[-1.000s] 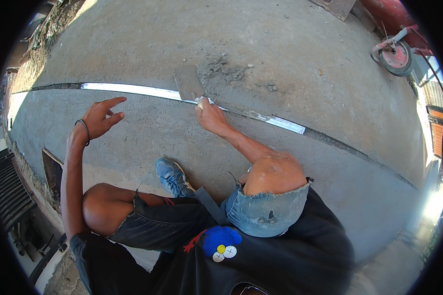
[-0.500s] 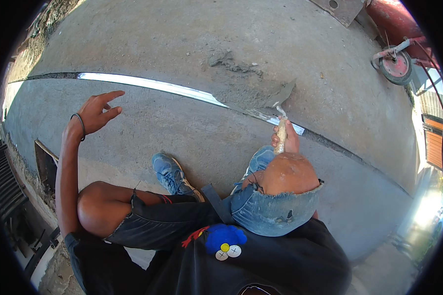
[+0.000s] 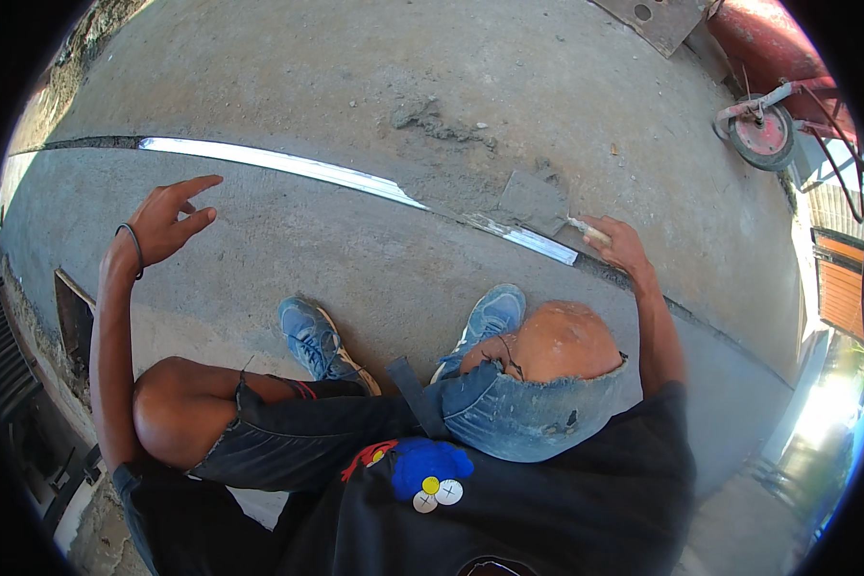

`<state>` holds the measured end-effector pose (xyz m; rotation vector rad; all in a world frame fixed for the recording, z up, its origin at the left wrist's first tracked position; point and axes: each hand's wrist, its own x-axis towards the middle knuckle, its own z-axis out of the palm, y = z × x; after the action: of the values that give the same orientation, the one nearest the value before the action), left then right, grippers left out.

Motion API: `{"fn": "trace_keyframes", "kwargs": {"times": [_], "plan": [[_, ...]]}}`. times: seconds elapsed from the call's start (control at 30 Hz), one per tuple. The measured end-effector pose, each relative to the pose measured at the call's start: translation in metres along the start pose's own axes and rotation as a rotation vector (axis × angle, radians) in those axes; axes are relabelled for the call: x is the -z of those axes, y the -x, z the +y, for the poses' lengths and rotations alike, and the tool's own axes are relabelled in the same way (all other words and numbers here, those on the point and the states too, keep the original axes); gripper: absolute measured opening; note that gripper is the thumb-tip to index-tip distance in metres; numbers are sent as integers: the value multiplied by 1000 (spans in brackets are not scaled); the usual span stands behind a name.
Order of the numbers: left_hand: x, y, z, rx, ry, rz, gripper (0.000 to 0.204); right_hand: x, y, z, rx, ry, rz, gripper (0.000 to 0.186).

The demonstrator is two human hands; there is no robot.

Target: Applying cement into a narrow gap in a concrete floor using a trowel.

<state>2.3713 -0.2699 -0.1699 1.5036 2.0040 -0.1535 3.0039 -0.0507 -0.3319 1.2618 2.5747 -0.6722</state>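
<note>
My right hand (image 3: 616, 246) grips the pale handle of a trowel, whose flat blade (image 3: 533, 202) lies on wet grey mortar just beyond the right part of a shiny metal strip (image 3: 278, 165). The strip sits in a dark groove across the concrete, partly smeared with mortar. Farther up lies a lumpy patch of mortar (image 3: 432, 123). My left hand (image 3: 168, 216) hovers over the concrete short of the strip, empty, its fingers apart and a dark band at the wrist.
My blue shoes (image 3: 312, 341) and bent knees fill the lower middle. A red wheelbarrow (image 3: 754, 43) with one wheel stands upper right beside a holed board (image 3: 643, 19). At left are a framed dark opening (image 3: 72, 317) and dark metal bars (image 3: 5, 346) beyond the slab's edge.
My right hand and the trowel have moved right along the strip, leaving spread mortar over part of it. My left hand stays open, slightly further left in view.
</note>
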Motion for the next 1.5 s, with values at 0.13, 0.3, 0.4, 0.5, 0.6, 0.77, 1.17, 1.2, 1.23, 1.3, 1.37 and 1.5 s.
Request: {"fn": "trace_keyframes", "kwargs": {"times": [0.13, 0.3, 0.4, 0.5, 0.6, 0.77, 1.17, 1.2, 1.23, 1.3, 1.37, 1.5], "plan": [[0, -2, 0, 25, -13, -12, 49, -29, -37, -27, 72, -32, 12, 40], [2, -10, 12, -1, -1, -14, 49, -46, -89, -75, 215, -17, 61, 40], [5, -9, 17, -1, -32, -23, 48, -52, -125, -116, 372, -64, 169, 42], [9, -5, 20, 8, -31, -38, 52, -52, -156, -161, 295, -40, 25, 42], [12, 0, 22, 4, -11, -30, 52, -47, -177, -195, 286, -79, -9, 41], [12, 4, 22, 12, -13, 4, 52, -42, -192, -198, 303, -60, -36, 38], [4, 3, 5, 33, -17, 13, 48, 12, 7, 15, -34, 87, -2, 42], [4, 3, 6, 33, -16, 12, 48, 18, 18, 23, -118, 92, -24, 43], [5, 1, 8, 14, -23, 19, 48, 21, 26, 27, -85, 90, -4, 43], [5, 0, 13, 0, -25, 25, 48, 28, 35, 27, -180, 47, 10, 41], [7, -1, 18, -9, 5, 24, 48, 24, 26, 14, -122, 28, 31, 41], [9, -2, 24, -4, -55, 23, 48, -8, -24, -31, 39, 40, 34, 41]]}}
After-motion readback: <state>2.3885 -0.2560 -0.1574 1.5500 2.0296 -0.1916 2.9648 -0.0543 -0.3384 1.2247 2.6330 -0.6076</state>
